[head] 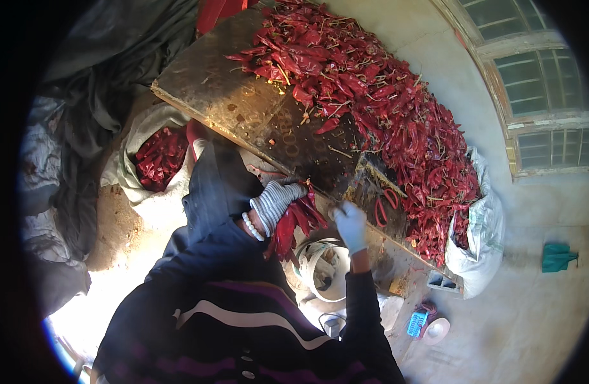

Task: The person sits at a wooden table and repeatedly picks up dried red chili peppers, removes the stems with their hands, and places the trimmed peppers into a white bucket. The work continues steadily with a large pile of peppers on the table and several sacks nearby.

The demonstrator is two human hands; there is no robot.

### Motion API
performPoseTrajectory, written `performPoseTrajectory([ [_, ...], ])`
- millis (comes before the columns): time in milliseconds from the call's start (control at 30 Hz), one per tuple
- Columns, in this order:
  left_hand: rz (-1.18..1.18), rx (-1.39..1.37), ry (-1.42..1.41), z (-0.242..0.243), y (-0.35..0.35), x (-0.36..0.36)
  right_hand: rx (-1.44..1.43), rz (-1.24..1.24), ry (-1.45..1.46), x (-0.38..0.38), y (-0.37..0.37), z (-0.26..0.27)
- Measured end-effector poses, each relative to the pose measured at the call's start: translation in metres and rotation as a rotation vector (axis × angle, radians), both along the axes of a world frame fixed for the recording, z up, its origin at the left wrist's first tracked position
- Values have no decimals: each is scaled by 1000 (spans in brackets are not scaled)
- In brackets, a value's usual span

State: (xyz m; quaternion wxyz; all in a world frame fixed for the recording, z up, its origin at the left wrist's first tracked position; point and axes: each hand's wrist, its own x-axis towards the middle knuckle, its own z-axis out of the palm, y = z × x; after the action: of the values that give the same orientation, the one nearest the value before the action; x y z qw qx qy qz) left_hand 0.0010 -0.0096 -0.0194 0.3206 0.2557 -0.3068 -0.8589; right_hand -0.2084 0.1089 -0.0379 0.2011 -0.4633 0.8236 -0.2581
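My left hand (277, 199), in a grey-and-white striped glove with a white bead bracelet at the wrist, is closed around a bunch of dried red chili peppers (292, 225). The peppers hang down from the fist, just off the table's near edge. To its right my right hand (349, 225), in a pale glove, is held over the table edge with curled fingers. It is blurred, and I cannot tell whether something small is between its fingers. Red-handled scissors (386, 207) lie on the wooden table (256, 115), right of that hand.
A large heap of dried red chili peppers (371, 96) covers the table's far side. A white woven sack (482, 230) stands at its right end. Another sack (165, 204), holding red peppers, is at left. A white bucket (342, 269) with scraps stands below my hands.
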Motion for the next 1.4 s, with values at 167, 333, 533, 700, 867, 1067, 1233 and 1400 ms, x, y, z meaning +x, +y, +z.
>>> performPoseTrajectory([
  [167, -8, -24, 22, -6, -5, 0, -193, -192, 91, -20, -114, -2],
  [333, 27, 10, -43, 0, -9, 6, 87, -423, 332, -10, -201, 6],
  [533, 24, 37, -39, 5, -9, 7, -206, -526, -62, -33, -206, -22],
  [700, 6, -112, -165, -5, -9, 1, -537, -232, 117, -31, -163, -26],
  [867, 24, -201, -254, -10, -7, 3, -547, -65, -83, 18, -101, 29],
  [1067, 60, -319, -192, -2, -5, 3, -413, 90, -376, 49, -51, 68],
  [1233, 21, -478, -283, 1, -4, 2, -272, 110, -546, 60, -42, 73],
  [1400, 40, -520, -317, 7, -5, 5, -225, 263, -522, 76, -42, 69],
])
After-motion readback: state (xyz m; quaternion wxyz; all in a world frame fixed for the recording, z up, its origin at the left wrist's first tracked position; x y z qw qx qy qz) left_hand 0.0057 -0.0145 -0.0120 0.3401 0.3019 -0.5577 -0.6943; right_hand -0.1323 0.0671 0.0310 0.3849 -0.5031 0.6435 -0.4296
